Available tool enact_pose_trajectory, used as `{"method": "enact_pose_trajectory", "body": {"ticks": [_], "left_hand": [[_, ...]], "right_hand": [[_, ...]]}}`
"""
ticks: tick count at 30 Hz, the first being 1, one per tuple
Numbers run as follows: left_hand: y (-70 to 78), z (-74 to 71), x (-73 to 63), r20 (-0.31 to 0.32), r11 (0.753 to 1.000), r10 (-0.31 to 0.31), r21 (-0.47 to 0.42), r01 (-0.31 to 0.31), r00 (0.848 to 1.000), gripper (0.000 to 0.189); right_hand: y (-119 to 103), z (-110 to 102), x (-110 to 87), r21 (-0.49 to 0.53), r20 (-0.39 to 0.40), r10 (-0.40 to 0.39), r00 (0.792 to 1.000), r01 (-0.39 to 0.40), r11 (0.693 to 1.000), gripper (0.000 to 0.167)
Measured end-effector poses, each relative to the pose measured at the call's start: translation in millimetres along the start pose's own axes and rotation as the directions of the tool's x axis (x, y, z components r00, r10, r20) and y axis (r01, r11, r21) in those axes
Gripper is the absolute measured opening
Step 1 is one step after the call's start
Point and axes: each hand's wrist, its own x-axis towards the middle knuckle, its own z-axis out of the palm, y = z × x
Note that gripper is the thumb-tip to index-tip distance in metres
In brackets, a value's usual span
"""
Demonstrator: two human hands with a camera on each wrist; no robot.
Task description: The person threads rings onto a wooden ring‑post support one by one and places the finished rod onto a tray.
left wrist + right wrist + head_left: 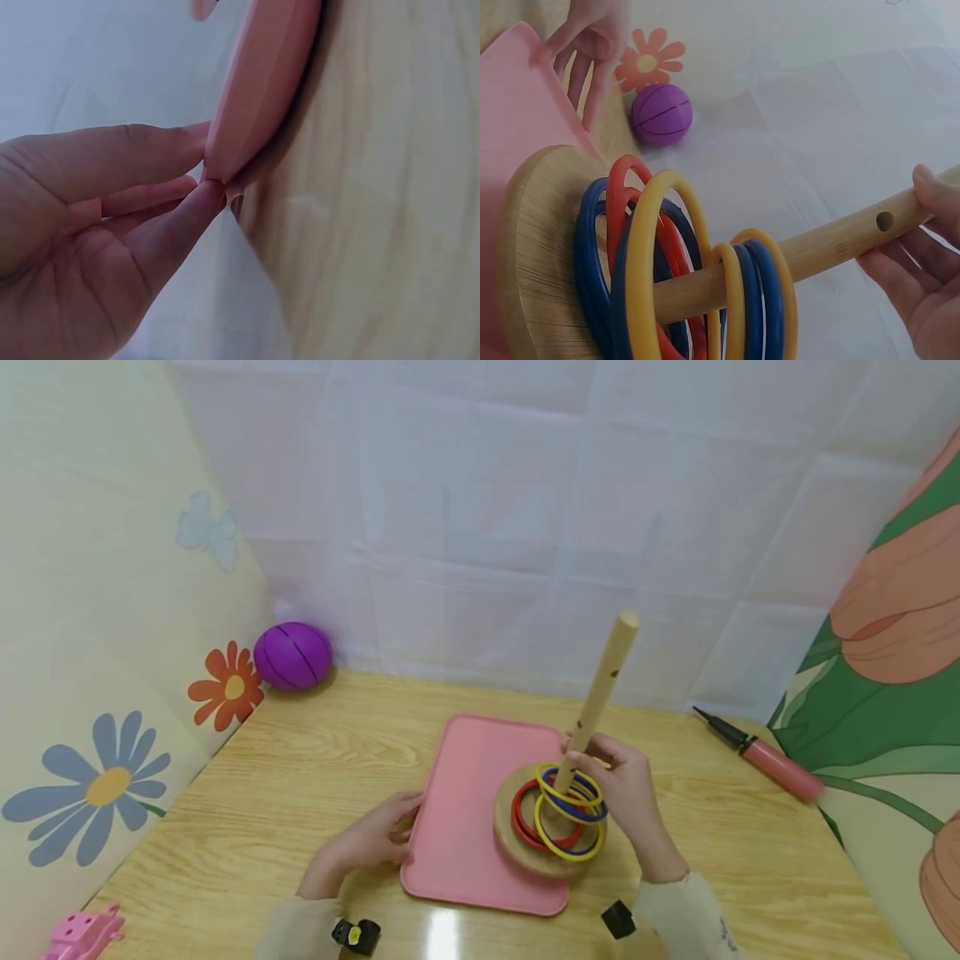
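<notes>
A pink tray (465,827) lies on the wooden table. My left hand (371,835) pinches its left edge between thumb and fingers, as the left wrist view shows the tray rim (259,90) gripped at a corner. On the tray's right part, overhanging its edge, sits a round wooden base (505,818) with an upright wooden pole (603,681). Fingers and thumb of my right hand (628,785) hold the pole above the rings. Around it hang several yellow rings (639,262), blue rings (585,247) and red rings (616,202), some loosely piled at the base.
A purple ball (292,656) rests at the back left corner, by the flowered cloth. At the right lies a pink hand pump (780,767) with a black nozzle. Part of a pink toy (82,935) shows at the front left. A white cloth (495,527) hangs behind the table.
</notes>
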Motion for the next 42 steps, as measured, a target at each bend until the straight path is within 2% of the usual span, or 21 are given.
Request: {"method": "enact_pose_trajectory", "body": {"ticks": [13, 20, 31, 36, 42], "left_hand": [[11.6, 21.7, 11.5, -0.042, 0.997, -0.036, 0.07, 0.039, 0.998, 0.084], [16.0, 28.4, 14.0, -0.052, 0.996, -0.01, 0.085, 0.014, 0.999, 0.083], [26.3, 45.2, 18.9, -0.105, 0.977, -0.023, 0.207, 0.045, 0.994, 0.081], [28.5, 47.3, 18.5, -0.108, 0.973, -0.029, 0.224, 0.053, 0.994, 0.081], [25.0, 45.3, 17.5, -0.105, 0.98, -0.007, 0.195, 0.027, 0.994, 0.081]], "right_hand": [[5, 6, 5.4, -0.025, -0.019, 0.006, 1.0, -0.007, 1.0, 0.023], [13, 10, 10.1, -0.023, -0.036, 0.006, 0.999, -0.006, 1.0, 0.023], [20, 17, 14.6, 0.017, -0.048, 0.029, 0.998, -0.029, 0.999, 0.024], [24, 21, 14.7, 0.008, -0.056, 0.041, 0.998, -0.041, 0.999, 0.026], [29, 26, 14.9, -0.007, -0.071, 0.082, 0.994, -0.083, 0.997, 0.026]]}}
